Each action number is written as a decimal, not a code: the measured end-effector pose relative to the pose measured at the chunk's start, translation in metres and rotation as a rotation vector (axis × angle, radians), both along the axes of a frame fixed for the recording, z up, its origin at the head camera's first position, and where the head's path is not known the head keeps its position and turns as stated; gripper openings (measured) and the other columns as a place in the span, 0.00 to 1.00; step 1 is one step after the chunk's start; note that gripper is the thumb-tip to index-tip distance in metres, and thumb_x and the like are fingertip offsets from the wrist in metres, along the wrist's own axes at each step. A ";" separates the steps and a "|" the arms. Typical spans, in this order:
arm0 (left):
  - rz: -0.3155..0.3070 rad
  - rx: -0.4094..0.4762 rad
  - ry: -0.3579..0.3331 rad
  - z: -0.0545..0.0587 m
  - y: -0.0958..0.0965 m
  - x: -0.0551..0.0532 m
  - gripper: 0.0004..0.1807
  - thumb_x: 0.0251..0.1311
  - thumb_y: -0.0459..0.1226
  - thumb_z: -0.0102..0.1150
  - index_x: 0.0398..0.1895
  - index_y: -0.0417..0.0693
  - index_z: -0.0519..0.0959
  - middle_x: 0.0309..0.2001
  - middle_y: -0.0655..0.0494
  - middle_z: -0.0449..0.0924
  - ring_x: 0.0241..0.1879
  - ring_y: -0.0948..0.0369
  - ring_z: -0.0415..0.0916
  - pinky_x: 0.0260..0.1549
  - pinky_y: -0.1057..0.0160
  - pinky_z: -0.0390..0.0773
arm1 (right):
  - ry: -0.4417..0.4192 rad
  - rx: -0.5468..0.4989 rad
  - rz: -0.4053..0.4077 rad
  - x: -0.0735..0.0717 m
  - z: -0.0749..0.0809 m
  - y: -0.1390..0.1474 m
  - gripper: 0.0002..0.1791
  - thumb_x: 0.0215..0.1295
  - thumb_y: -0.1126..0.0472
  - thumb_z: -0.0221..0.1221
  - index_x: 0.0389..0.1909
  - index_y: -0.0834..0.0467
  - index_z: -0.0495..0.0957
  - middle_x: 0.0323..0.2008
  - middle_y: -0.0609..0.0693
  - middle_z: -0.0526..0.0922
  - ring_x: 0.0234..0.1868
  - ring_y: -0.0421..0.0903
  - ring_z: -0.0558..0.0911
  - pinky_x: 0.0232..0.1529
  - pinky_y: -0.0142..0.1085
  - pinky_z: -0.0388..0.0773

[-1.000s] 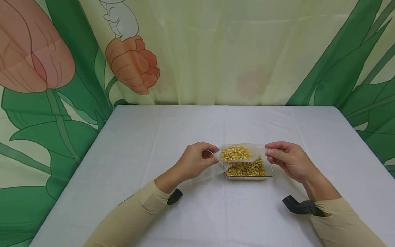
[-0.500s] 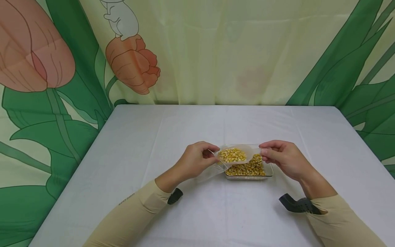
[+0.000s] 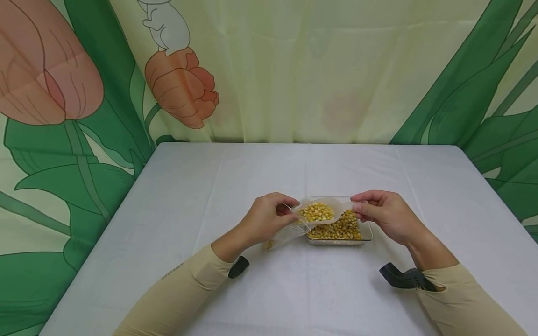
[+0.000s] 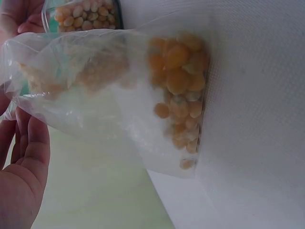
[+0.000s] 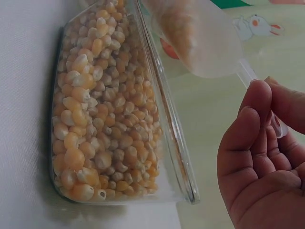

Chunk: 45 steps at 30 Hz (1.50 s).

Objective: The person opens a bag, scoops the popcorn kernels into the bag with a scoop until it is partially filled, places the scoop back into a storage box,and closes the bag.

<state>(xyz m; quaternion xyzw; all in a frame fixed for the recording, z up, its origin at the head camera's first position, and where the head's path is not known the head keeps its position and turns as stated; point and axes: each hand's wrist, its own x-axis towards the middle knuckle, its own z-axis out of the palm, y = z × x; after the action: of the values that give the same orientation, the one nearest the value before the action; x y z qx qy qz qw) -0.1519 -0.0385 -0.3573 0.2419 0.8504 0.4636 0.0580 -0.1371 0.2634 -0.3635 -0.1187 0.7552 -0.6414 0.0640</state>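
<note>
My left hand [image 3: 269,217] pinches the mouth of a clear plastic bag [image 4: 109,124] between thumb and fingers. Its lower end hangs down to the left, with corn kernels [image 4: 178,71] gathered at the bottom. My right hand [image 3: 386,214] pinches the thin handle of a translucent white scoop [image 5: 214,52]. Yellow kernels [image 3: 317,212] fill part of the scoop, whose front end lies at the bag's mouth, by the left fingertips. Under the scoop stands a clear glass container [image 3: 366,231] of corn kernels [image 5: 109,129], its back partly hidden by the scoop.
A white cloth covers the table [image 3: 235,172], which reaches back to a printed curtain [image 3: 269,70]. Dark wrist-worn devices [image 3: 403,276] stick out from both beige sleeves [image 3: 466,298].
My right hand has moved the scoop left to the bag's mouth. Kernels now show at the bag's lower end, and the heap in the scoop looks a little smaller. The left hand stays put.
</note>
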 end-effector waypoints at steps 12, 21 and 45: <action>-0.002 0.003 -0.006 -0.001 0.001 0.000 0.13 0.59 0.30 0.70 0.47 0.40 0.85 0.37 0.56 0.81 0.35 0.66 0.79 0.37 0.70 0.79 | 0.008 0.260 -0.048 0.001 0.012 -0.005 0.17 0.71 0.65 0.61 0.52 0.75 0.77 0.33 0.58 0.83 0.33 0.47 0.82 0.36 0.34 0.81; -0.006 -0.004 -0.014 0.000 0.001 -0.001 0.13 0.59 0.30 0.69 0.48 0.40 0.85 0.39 0.56 0.81 0.36 0.65 0.79 0.37 0.70 0.79 | 0.013 0.296 -0.045 0.001 0.019 -0.008 0.16 0.71 0.65 0.61 0.52 0.73 0.78 0.31 0.54 0.83 0.32 0.45 0.80 0.36 0.35 0.80; -0.015 0.015 0.012 0.000 -0.001 0.001 0.13 0.59 0.29 0.69 0.47 0.40 0.85 0.40 0.55 0.82 0.36 0.66 0.79 0.38 0.70 0.79 | 0.010 0.363 -0.050 0.003 0.035 -0.009 0.17 0.70 0.62 0.62 0.53 0.71 0.79 0.34 0.54 0.84 0.33 0.43 0.81 0.36 0.34 0.80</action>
<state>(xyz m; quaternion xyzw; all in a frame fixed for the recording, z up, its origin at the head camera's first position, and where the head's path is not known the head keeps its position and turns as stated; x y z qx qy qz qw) -0.1512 -0.0398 -0.3574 0.2516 0.8455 0.4679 0.0544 -0.1342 0.2548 -0.3287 -0.0894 0.8615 -0.4956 0.0646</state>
